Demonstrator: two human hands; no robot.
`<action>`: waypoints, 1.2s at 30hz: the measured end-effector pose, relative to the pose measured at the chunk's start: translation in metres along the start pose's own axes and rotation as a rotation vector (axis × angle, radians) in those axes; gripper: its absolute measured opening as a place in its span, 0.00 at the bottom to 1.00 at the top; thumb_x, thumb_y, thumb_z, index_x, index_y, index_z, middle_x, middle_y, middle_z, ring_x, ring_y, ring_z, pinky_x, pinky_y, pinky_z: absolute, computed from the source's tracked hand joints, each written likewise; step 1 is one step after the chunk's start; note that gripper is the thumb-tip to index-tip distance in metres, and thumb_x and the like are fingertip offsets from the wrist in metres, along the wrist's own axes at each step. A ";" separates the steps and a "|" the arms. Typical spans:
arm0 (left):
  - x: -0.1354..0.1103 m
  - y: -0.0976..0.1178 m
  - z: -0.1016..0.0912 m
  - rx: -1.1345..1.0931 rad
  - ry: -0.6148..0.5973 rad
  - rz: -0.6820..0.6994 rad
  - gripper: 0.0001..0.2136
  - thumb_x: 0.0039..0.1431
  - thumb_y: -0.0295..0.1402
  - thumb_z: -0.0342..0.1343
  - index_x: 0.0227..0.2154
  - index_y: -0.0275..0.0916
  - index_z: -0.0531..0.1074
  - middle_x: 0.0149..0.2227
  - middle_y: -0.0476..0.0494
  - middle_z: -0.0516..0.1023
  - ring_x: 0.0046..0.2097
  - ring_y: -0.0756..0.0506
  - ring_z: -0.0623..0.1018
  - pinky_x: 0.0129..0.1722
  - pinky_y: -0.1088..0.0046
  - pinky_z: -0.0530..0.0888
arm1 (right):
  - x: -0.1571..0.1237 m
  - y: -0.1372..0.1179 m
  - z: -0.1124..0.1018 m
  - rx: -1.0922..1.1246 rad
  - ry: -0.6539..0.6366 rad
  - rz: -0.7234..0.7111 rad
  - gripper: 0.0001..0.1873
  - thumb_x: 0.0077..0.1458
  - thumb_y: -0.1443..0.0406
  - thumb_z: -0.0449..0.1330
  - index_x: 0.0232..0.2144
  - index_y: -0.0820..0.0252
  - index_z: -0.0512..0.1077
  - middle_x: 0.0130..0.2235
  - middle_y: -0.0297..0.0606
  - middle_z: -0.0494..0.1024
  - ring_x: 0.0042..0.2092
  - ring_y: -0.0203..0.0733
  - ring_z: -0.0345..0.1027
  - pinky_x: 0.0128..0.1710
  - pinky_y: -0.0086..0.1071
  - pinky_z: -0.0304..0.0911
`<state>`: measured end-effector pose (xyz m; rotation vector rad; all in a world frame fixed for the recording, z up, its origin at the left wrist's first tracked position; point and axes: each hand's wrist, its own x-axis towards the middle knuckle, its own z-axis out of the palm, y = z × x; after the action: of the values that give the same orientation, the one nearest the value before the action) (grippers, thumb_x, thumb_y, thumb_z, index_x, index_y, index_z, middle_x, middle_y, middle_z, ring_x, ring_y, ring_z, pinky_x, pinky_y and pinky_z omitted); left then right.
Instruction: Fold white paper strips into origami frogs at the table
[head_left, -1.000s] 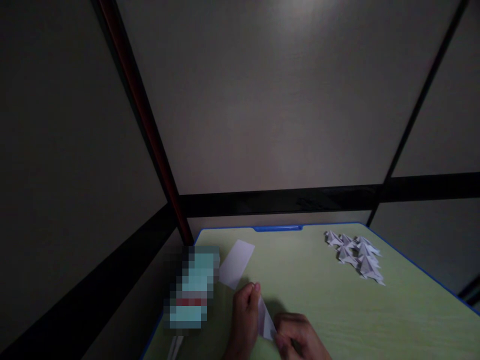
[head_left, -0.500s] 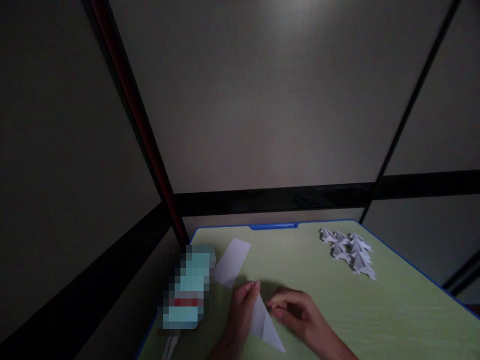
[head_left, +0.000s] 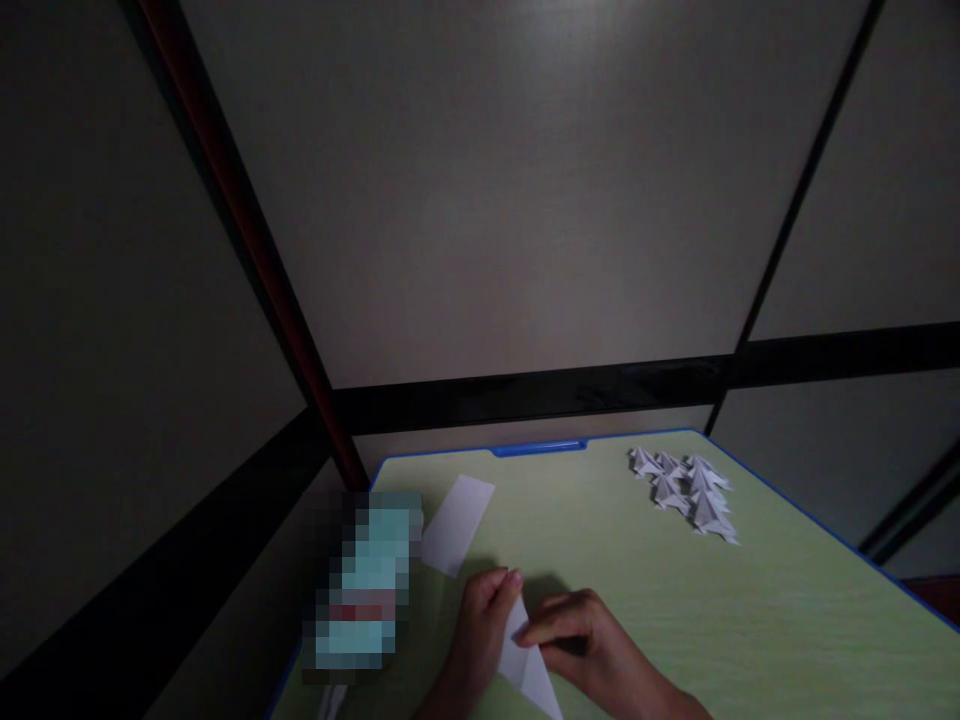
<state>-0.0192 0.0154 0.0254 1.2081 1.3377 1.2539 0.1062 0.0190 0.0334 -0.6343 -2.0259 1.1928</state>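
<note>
A partly folded piece of white paper (head_left: pixel 517 660) is held low over the front of the table, its pointed lower corner reaching toward the bottom edge of the view. My left hand (head_left: pixel 484 625) is closed on its upper left part, thumb on top near the tip. From the right, my right hand (head_left: pixel 589 645) pinches the paper's right edge between thumb and index finger. The palm side of both hands is hidden. Beyond my left hand lies a flat white paper sheet (head_left: pixel 459 525).
Several folded white paper figures (head_left: pixel 694 490) stand grouped at the back right of the green table (head_left: pixel 787 620). A pixelated pale turquoise item (head_left: pixel 367 585) lies along the left edge. A blue strip (head_left: pixel 538 448) marks the far edge, with panelled walls behind.
My right hand has moved left and now grips the paper's right edge, where before it was just apart from it. The whole view has shifted slightly.
</note>
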 end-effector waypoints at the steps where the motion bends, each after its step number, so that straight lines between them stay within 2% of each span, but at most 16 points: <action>1: 0.000 0.000 0.000 0.004 -0.003 0.007 0.20 0.38 0.50 0.47 0.09 0.39 0.51 0.13 0.57 0.48 0.18 0.54 0.52 0.17 0.77 0.50 | 0.000 0.000 0.000 0.003 -0.004 0.002 0.10 0.45 0.63 0.55 0.25 0.62 0.74 0.22 0.37 0.72 0.25 0.35 0.62 0.23 0.24 0.55; 5: -0.001 -0.001 0.000 0.018 -0.032 0.023 0.19 0.39 0.47 0.47 0.09 0.39 0.51 0.13 0.56 0.48 0.18 0.54 0.52 0.17 0.78 0.50 | 0.001 0.001 -0.001 0.083 -0.001 0.025 0.10 0.43 0.62 0.56 0.23 0.62 0.74 0.20 0.36 0.70 0.24 0.34 0.61 0.22 0.25 0.54; 10: 0.000 -0.004 -0.001 0.053 -0.038 0.038 0.17 0.40 0.42 0.49 0.09 0.38 0.52 0.12 0.56 0.50 0.18 0.54 0.53 0.17 0.79 0.51 | 0.000 0.004 -0.002 0.219 0.062 0.133 0.10 0.42 0.61 0.57 0.19 0.63 0.73 0.21 0.35 0.70 0.25 0.35 0.61 0.25 0.26 0.55; 14: 0.001 -0.006 -0.003 0.067 -0.011 0.015 0.16 0.38 0.40 0.50 0.08 0.37 0.54 0.11 0.56 0.51 0.17 0.55 0.54 0.16 0.79 0.51 | 0.000 0.003 -0.004 0.185 0.074 0.170 0.15 0.44 0.60 0.54 0.13 0.65 0.66 0.16 0.30 0.62 0.22 0.32 0.55 0.23 0.25 0.51; 18: 0.001 -0.004 -0.002 0.008 -0.001 0.032 0.17 0.38 0.42 0.51 0.07 0.37 0.56 0.10 0.56 0.52 0.16 0.55 0.55 0.15 0.80 0.53 | 0.001 0.003 -0.005 0.195 0.060 0.179 0.17 0.48 0.59 0.50 0.13 0.63 0.59 0.17 0.28 0.56 0.21 0.30 0.49 0.20 0.24 0.46; 23: 0.000 0.001 0.000 -0.144 -0.073 -0.013 0.16 0.38 0.43 0.52 0.11 0.33 0.65 0.11 0.52 0.62 0.16 0.53 0.62 0.16 0.79 0.59 | 0.001 0.006 -0.002 0.208 0.115 0.236 0.17 0.48 0.56 0.47 0.15 0.61 0.56 0.17 0.27 0.54 0.21 0.30 0.47 0.20 0.25 0.45; 28: -0.003 -0.002 -0.003 -0.308 -0.123 -0.088 0.13 0.37 0.40 0.54 0.18 0.32 0.70 0.17 0.46 0.70 0.21 0.49 0.69 0.20 0.75 0.66 | 0.001 0.008 -0.002 0.144 0.188 0.250 0.17 0.47 0.56 0.47 0.15 0.60 0.53 0.18 0.27 0.51 0.22 0.31 0.45 0.20 0.25 0.45; 32: -0.006 -0.003 -0.005 -0.388 -0.124 -0.143 0.12 0.38 0.38 0.54 0.22 0.32 0.71 0.23 0.42 0.73 0.26 0.45 0.72 0.24 0.71 0.68 | 0.000 0.008 -0.003 0.081 0.210 0.257 0.15 0.47 0.57 0.46 0.16 0.60 0.53 0.18 0.27 0.51 0.22 0.32 0.46 0.21 0.25 0.46; 36: -0.007 -0.001 -0.005 -0.347 -0.162 -0.116 0.11 0.37 0.36 0.55 0.23 0.32 0.71 0.24 0.43 0.73 0.26 0.46 0.72 0.24 0.73 0.69 | 0.000 0.007 -0.003 0.062 0.213 0.253 0.14 0.48 0.59 0.46 0.16 0.60 0.54 0.18 0.28 0.52 0.22 0.32 0.48 0.21 0.25 0.48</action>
<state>-0.0238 0.0080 0.0243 0.9517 1.0080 1.2171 0.1089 0.0236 0.0286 -0.9659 -1.7626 1.2674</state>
